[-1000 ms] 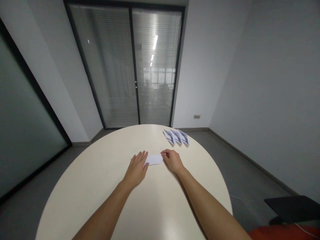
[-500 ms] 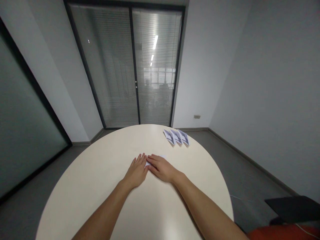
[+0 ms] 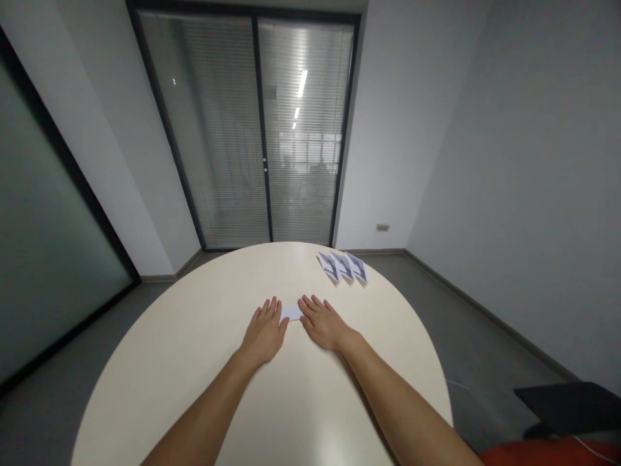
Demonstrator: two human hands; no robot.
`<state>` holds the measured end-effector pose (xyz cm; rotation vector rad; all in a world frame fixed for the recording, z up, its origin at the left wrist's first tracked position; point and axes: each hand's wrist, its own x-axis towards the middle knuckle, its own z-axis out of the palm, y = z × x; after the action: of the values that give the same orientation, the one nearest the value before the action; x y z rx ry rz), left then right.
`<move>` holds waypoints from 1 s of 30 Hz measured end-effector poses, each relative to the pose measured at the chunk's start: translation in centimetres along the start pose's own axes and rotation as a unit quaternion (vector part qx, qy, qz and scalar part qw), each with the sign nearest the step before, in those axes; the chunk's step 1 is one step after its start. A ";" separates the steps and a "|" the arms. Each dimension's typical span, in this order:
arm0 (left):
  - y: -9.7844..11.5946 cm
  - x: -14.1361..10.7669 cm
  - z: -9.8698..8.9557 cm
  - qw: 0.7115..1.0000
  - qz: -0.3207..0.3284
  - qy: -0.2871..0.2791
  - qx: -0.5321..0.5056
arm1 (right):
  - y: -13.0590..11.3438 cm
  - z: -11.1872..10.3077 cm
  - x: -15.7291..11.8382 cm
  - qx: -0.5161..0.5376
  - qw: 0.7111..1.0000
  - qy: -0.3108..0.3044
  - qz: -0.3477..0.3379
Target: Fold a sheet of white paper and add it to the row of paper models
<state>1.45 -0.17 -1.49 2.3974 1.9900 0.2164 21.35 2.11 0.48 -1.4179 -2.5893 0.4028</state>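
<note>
We find the white paper (image 3: 292,313) flat on the surface (image 3: 184,349), its ends apparently covered by the left hand (image 3: 264,332) and right hand (image 3: 324,325). All visible fingers lie extended, gripping nothing. We advise even pressure (edges kept aligned), without dragging the paper.

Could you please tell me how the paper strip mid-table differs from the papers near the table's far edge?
The paper strip looks plain white where it shows, while the far papers show white and grey-blue areas. The paper strip is partly covered by the left grip and right grip; the far papers lie untouched. The paper strip seems single, whereas the far papers form a row of three. Both rest on the table.
</note>
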 end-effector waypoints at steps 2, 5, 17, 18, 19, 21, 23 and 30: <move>-0.1 0.1 0.2 1.000 -0.022 0.010 0.003 | 0.0 -0.1 0.0 -0.004 1.000 0.016 -0.008; -0.5 0.3 0.5 0.998 -0.055 0.022 0.009 | 0.2 -0.2 0.2 0.001 0.998 0.053 -0.014; -1.8 0.8 0.7 0.990 -0.127 0.058 -0.011 | 1.5 -0.3 1.0 0.136 0.980 0.147 -0.016; -1.9 0.7 0.6 0.989 -0.132 0.059 -0.012 | 1.5 -0.3 1.0 0.154 0.977 0.145 -0.023; -2.0 0.7 0.6 0.989 -0.137 0.059 -0.012 | 1.4 -0.3 1.1 0.170 0.974 0.145 -0.029; -2.3 0.6 0.5 0.986 -0.154 0.061 -0.015 | 1.4 -0.2 1.3 0.198 0.969 0.146 -0.034; -2.8 0.6 0.4 0.982 -0.176 0.064 -0.017 | 1.4 0.0 1.5 0.220 0.964 0.147 -0.031; -5.1 0.3 0.5 0.975 -0.207 0.079 -0.031 | 1.1 0.3 1.9 0.218 0.966 0.140 -0.012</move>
<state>-3.45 1.15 -2.53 1.9230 2.4501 0.4591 21.17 4.21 -0.12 -1.1899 -2.1232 0.6662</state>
